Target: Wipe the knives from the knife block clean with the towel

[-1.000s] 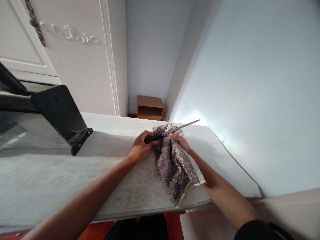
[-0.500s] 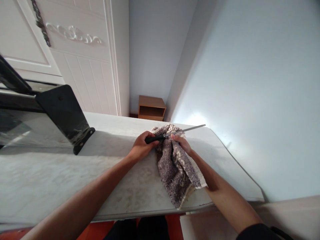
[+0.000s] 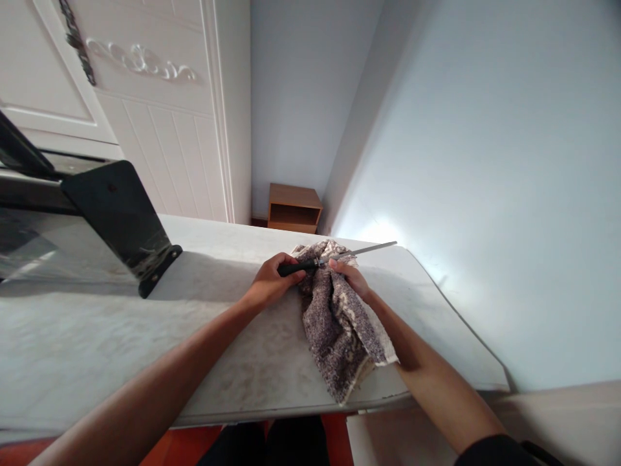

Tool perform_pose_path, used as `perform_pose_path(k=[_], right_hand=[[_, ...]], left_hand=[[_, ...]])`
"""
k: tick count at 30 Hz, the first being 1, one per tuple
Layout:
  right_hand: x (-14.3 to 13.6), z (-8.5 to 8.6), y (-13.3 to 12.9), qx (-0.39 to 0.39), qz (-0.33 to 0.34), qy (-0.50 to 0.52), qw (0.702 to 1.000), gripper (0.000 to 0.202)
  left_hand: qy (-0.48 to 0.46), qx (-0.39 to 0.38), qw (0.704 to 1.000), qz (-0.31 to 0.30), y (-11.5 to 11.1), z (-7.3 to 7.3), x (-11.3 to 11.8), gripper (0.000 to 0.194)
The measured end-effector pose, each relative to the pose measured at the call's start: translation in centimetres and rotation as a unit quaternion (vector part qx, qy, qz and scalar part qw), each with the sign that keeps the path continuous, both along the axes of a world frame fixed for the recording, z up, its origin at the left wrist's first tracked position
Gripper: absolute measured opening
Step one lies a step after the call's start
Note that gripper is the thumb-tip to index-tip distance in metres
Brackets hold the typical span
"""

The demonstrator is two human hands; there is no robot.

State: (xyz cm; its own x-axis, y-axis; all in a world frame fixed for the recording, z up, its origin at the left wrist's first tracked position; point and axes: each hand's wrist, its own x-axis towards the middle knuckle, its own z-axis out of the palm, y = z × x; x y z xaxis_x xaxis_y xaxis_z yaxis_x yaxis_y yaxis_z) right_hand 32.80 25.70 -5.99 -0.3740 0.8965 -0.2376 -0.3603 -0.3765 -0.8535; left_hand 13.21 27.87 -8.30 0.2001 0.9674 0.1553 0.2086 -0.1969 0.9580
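A sharpening steel (image 3: 371, 248), a long thin grey rod with a black handle, points up and to the right over the table. My left hand (image 3: 274, 279) is closed around its handle. With my right hand (image 3: 351, 274) I grip a grey-brown patterned towel (image 3: 334, 323) against the rod, close to the handle; the thumb lies on top and the other fingers are hidden by cloth. Most of the towel hangs in folds toward the front edge, its light hem showing.
All of this is over a white table (image 3: 208, 349), with a wall (image 3: 485, 194) along its right side. A black metal bracket (image 3: 109, 207) with a clear panel stands at the left. Behind are a white cabinet (image 3: 165, 149) and a small brown wooden box shelf (image 3: 295, 196).
Both hands, the sharpening steel and the towel have shifted very slightly left in view, along with the bracket. The grips look the same.
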Motion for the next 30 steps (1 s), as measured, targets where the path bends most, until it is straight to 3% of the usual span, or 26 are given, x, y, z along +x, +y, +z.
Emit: perform_pose_path(k=[18, 30], right_hand=[[0.3, -0.7, 0.5, 0.003, 0.030, 0.006, 1.000, 0.036], [0.3, -0.7, 0.5, -0.002, -0.057, -0.024, 0.998, 0.029]], left_hand=[[0.017, -0.015, 0.999, 0.047, -0.6, 0.3, 0.3, 0.035], [0.021, -0.078, 0.997, -0.014, -1.1, 1.2, 0.0, 0.055]])
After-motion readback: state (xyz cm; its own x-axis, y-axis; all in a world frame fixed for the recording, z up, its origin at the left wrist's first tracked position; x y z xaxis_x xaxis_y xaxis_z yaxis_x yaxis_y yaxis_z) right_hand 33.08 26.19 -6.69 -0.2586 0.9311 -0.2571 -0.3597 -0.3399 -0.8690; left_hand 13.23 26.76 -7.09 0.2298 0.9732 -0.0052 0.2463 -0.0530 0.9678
